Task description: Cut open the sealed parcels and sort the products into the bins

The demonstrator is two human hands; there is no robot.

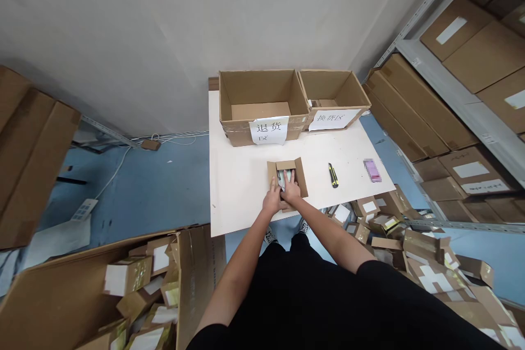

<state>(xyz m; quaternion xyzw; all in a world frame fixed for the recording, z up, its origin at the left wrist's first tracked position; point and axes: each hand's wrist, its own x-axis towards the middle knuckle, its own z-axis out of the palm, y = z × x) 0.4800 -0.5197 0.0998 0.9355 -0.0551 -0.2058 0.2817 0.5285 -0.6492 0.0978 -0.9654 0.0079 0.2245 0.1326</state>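
While the left hand (272, 200) presses flat on the near left flap, the right hand (291, 190) reaches spread into a small open carton (301, 180) at the white desk's (238, 186) centre. A utility knife (333, 175) lies at three o'clock; two large boxes (262, 104) stand at twelve.

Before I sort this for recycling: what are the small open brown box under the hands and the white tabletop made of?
The small open brown box looks like matte corrugated cardboard: dull brown, with folded flaps. The white tabletop looks like a smooth, matte, thin-edged board, perhaps laminate or painted wood; I cannot tell which.
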